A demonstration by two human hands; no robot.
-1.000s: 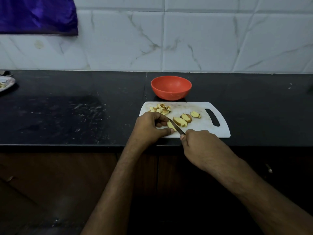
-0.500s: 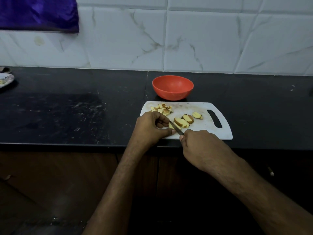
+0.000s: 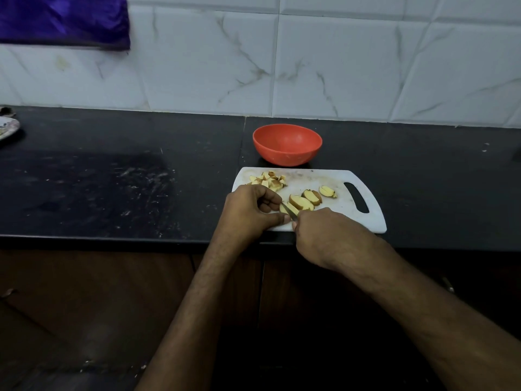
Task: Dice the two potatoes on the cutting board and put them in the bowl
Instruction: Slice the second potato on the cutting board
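Where the white plastic cutting board with a slot handle point(image 3: 324, 180) lies at the front edge of the black stone counter point(image 3: 112, 176), handle end to the right, sits all of the cut potato. Heaped at the far left corner of the board: a pile of small yellow potato cubes with brown skin point(image 3: 269, 180). Spread across the middle, apart from that pile: three thicker yellow potato slices with brown skin edges point(image 3: 311, 196), one after another toward the handle. Pinned at the near edge, under the curled fingers and thumb of the left hand point(image 3: 251, 210): a pale yellow potato strip point(image 3: 287, 208), fingertips closed down on it. Closed in a fist around a handle hidden from sight: the right hand point(image 3: 329, 235), just right of the left hand and nearly touching it. Poking out between the two hands, slanting up and left onto the held strip: a short dark knife blade point(image 3: 290, 212). Just beyond the far edge of the board, close to it: a round orange plastic bowl point(image 3: 287, 143), upright, nothing seen inside. Behind everything, white marble-veined wall tiles point(image 3: 338, 66). At the upper left, hanging against the tiles: a purple cloth point(image 3: 62, 18). At the far left edge of the counter, partly cut off: a pale patterned plate point(image 3: 7, 128).
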